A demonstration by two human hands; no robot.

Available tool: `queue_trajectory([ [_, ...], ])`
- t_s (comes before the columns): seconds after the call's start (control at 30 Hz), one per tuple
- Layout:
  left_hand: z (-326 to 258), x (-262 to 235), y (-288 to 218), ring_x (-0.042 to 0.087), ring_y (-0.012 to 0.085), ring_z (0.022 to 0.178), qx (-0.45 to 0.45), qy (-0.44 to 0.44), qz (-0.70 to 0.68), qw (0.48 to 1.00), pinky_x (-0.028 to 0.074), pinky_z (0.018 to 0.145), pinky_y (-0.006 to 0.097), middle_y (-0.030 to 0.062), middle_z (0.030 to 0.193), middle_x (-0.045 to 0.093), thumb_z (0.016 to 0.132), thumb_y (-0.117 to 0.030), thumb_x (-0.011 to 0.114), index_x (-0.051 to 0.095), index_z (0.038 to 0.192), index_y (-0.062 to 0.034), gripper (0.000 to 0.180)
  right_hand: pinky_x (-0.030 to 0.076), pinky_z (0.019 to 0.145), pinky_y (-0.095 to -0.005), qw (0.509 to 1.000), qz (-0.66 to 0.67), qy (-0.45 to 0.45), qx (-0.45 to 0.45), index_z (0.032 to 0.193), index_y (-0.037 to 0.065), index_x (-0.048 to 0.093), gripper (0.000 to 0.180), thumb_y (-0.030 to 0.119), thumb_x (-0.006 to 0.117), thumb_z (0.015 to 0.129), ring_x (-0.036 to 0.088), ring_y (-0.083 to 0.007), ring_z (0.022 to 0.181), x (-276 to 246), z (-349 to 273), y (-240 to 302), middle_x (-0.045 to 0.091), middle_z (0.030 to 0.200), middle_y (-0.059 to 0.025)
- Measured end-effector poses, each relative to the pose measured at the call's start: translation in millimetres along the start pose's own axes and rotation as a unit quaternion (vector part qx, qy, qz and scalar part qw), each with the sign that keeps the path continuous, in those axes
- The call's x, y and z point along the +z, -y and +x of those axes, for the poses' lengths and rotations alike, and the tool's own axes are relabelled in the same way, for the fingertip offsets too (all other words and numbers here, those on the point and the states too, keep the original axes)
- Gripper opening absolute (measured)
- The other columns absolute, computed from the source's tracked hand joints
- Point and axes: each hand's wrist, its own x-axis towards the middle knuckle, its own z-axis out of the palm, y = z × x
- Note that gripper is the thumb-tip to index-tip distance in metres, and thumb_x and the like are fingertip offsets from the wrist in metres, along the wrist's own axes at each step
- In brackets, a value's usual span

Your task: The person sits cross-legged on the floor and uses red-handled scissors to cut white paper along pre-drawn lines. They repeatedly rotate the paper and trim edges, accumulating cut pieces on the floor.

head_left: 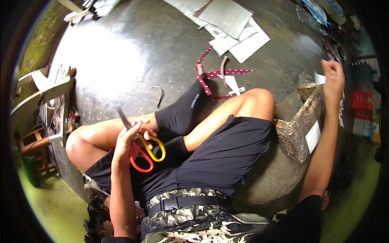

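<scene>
Fingers (142, 128) of the left hand (129, 139) are curled tight round a pair of scissors (139, 148), one handle loop red, the other yellow, both loops hanging below the palm while the dark blades poke up and away past the knuckles. That hand sits just above the left thigh, over the crossed legs in dark shorts. Over on the other side, the right hand (333, 79) is stretched well out, its fingers pinched closed on a small white scrap of paper (320, 78), right at the top end of a long speckled brown strip of card (302, 125) that slants down towards the right knee. A white tag (313, 137) lies against the strip's lower part. The person sits on a dark, glossy floor (121, 52). Beyond the black-socked foot (184, 109), red spotted ribbon-like cuttings (227, 73) lie scattered with a few white offcuts, well clear of both hands. Further up the floor, a loose heap of white and grey paper sheets (231, 24). At far left, a pale wooden frame (44, 93) stands by the edge.
</scene>
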Motion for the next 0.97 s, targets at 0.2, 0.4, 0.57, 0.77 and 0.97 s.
queue_trajectory([
  [0.2,-6.3,7.8,1.4,0.072,0.0298,0.095,0.003,0.008,0.007,1.0,0.063,0.071,0.038,0.012,0.083,0.067,0.107,-0.025,0.058,0.061,0.127,-0.0012,0.031,0.052,0.067,-0.043,0.977,0.033,0.211,-0.013,0.095,0.004,0.066,0.032,0.034,0.077,0.093,0.071,-0.0277,0.077,219.2,-53.4,166.4,0.072,0.087,-0.0147],
  [0.4,-21.1,4.3,12.0,0.07,0.0268,0.095,0.016,-0.011,0.023,1.0,0.062,0.07,0.036,0.0112,0.085,0.066,0.107,-0.024,0.058,0.059,0.127,-0.0005,0.031,0.05,0.108,-0.0537,0.847,-0.154,0.433,0.267,0.152,0.012,0.039,0.094,0.054,0.083,0.081,0.061,-0.0508,0.125,286.2,-88.3,147.5,0.046,0.14,-0.0361],
  [0.57,-16.1,22.9,3.9,0.07,0.0289,0.094,0.032,0.019,0.03,0.999,0.062,0.067,0.037,0.0122,0.083,0.065,0.107,-0.024,0.056,0.056,0.128,0.0024,0.034,0.051,0.105,-0.0472,0.912,0.009,0.376,0.166,0.143,0.016,0.049,0.07,0.026,0.083,0.083,0.059,-0.0519,0.122,322.1,-107.2,168.1,0.044,0.138,-0.0304],
  [0.77,-23.4,10.7,-56.7,0.071,0.0253,0.088,0.007,0.0,0.084,0.996,0.062,0.067,0.036,0.0137,0.085,0.068,0.107,-0.026,0.057,0.054,0.132,0.0019,0.037,0.049,0.1,-0.0546,0.923,-0.021,0.383,0.038,0.137,0.02,0.059,0.049,0.027,0.076,0.092,0.055,-0.0477,0.12,342.1,-115.8,171.0,0.052,0.133,-0.0202],
  [0.97,-30.6,-22.3,-138.6,0.073,0.0325,0.082,-0.017,-0.007,0.071,0.997,0.062,0.062,0.034,0.0169,0.08,0.067,0.104,-0.035,0.062,0.051,0.141,-0.0016,0.051,0.051,0.095,-0.0525,0.869,0.005,0.48,0.122,0.121,0.014,0.066,0.033,0.014,0.073,0.09,0.056,-0.0463,0.121,343.9,-107.2,120.3,0.059,0.125,-0.0225],
])
